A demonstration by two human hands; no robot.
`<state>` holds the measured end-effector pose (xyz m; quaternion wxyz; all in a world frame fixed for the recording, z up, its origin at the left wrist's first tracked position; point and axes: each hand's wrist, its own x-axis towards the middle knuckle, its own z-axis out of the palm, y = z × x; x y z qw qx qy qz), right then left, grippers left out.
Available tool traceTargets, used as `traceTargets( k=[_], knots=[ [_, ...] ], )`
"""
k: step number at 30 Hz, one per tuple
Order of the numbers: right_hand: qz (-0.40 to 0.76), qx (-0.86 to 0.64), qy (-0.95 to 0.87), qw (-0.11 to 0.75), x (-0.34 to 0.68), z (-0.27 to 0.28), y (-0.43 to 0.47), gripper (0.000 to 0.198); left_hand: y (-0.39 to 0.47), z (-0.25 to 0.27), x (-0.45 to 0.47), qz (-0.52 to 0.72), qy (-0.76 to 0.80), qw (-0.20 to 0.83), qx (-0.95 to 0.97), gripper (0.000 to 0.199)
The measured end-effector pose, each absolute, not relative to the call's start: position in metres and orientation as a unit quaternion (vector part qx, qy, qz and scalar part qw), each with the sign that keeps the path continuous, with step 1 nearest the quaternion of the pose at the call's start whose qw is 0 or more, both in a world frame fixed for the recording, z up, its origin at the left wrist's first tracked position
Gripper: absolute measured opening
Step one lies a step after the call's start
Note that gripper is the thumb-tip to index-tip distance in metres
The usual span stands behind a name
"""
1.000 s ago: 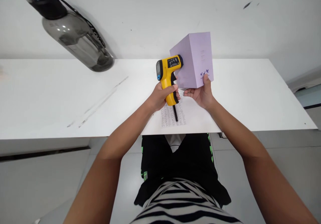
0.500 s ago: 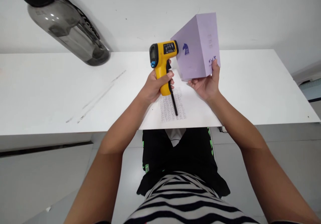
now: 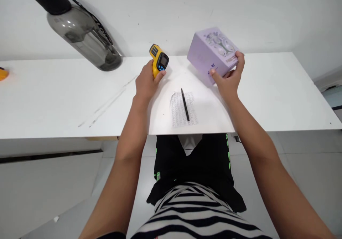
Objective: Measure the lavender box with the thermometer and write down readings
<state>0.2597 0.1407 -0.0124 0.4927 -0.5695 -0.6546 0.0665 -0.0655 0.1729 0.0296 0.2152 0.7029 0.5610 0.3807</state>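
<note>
My left hand (image 3: pixel 148 80) is wrapped round the handle of a yellow and black infrared thermometer gun (image 3: pixel 160 59). Its small screen and blue buttons face up towards me, and its nose points to the wall. A lilac box (image 3: pixel 211 51) with a floral print is tilted in my right hand (image 3: pixel 228 78), the thumb on its near side and the fingers at the right edge. Between the hands, a black pen (image 3: pixel 185 104) lies on a sheet of paper (image 3: pixel 211 112) that carries a block of handwriting.
A large grey see-through water bottle (image 3: pixel 82 35) with a black cap and strap stands at the back left against the wall. Part of a yellow-orange object (image 3: pixel 3 74) shows at the left edge. The white table (image 3: pixel 280 92) ends in front of my lap.
The thermometer gun has moved left and turned away from the box, its nose now towards the wall. The box has rotated in my right hand, bringing its floral face into view.
</note>
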Motion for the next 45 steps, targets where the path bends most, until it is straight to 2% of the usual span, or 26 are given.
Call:
traceTargets(
  k=[5,8,14,19,22,24,28,31,34,37,40,45],
  knots=[
    [0.010,-0.599,-0.652,0.464,0.261,-0.020,0.144,0.087,0.177,0.025,-0.061,0.335,0.579,0.194,0.717,0.060],
    [0.032,-0.602,-0.657,0.453,0.263,-0.025,0.147,0.089,0.177,0.025,-0.060,0.311,0.589,0.188,0.722,0.063],
    [0.073,-0.615,-0.645,0.448,0.261,-0.032,0.151,0.106,0.177,0.019,-0.055,0.330,0.558,0.243,0.721,0.066],
    [0.041,-0.628,-0.643,0.436,0.240,-0.002,0.133,0.088,0.176,0.009,-0.045,0.286,0.593,0.155,0.736,0.060],
    [-0.010,-0.604,-0.699,0.383,0.222,0.014,0.119,0.064,0.176,0.008,-0.042,0.253,0.593,0.124,0.754,0.062],
    [0.003,-0.560,-0.760,0.330,0.211,0.017,0.113,0.052,0.175,0.010,-0.041,0.224,0.602,0.103,0.760,0.064],
    [-0.008,-0.479,-0.859,0.182,0.194,0.007,0.107,0.052,0.173,0.016,-0.039,0.152,0.635,0.064,0.755,0.064],
    [-0.057,-0.421,-0.896,0.128,0.192,-0.001,0.108,0.056,0.169,0.019,-0.037,0.127,0.643,0.047,0.753,0.062],
    [-0.037,-0.417,-0.896,0.147,0.200,-0.005,0.111,0.042,0.168,0.021,-0.036,0.126,0.643,0.045,0.754,0.062],
    [0.012,-0.469,-0.856,0.217,0.206,-0.005,0.110,0.038,0.167,0.021,-0.036,0.129,0.640,0.046,0.756,0.062],
    [0.055,-0.476,-0.841,0.253,0.200,-0.004,0.104,0.046,0.167,0.021,-0.036,0.134,0.635,0.046,0.760,0.062],
    [0.103,-0.416,-0.878,0.212,0.191,-0.001,0.099,0.064,0.166,0.022,-0.035,0.137,0.636,0.044,0.758,0.063]
  ],
)
